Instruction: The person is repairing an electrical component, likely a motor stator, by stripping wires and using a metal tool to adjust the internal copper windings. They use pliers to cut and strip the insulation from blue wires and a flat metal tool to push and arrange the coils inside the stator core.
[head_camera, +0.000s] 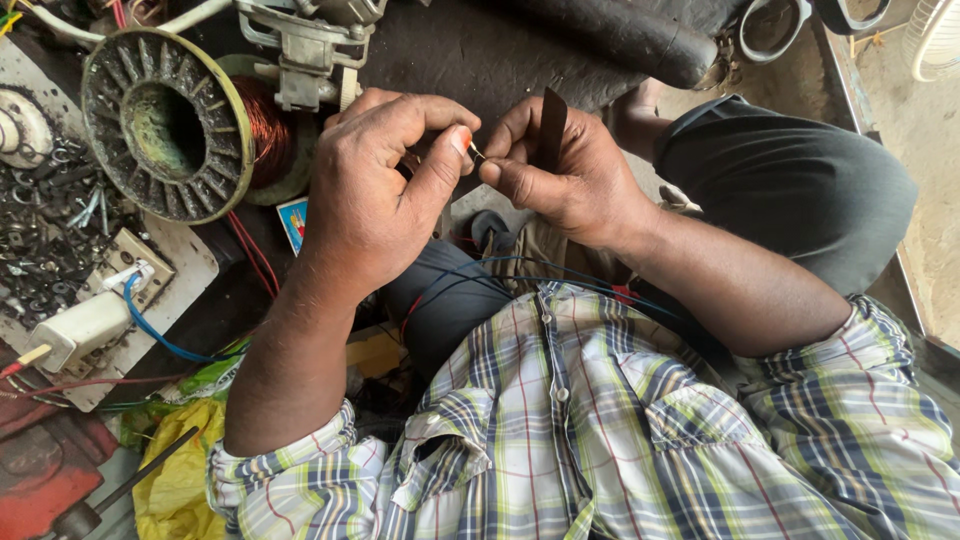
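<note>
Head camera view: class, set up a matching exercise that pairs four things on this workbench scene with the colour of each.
Things:
1. wire coil
2. crumpled bag
3. cable at the socket board
4. plug

Colours:
A. blue
B. white
C. coppery red-brown
D. yellow

Pairs: 1-C, 2-D, 3-A, 4-B

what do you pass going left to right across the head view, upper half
pile of screws → round winding core → copper coil → left hand → thin wire → right hand → dark knee
</note>
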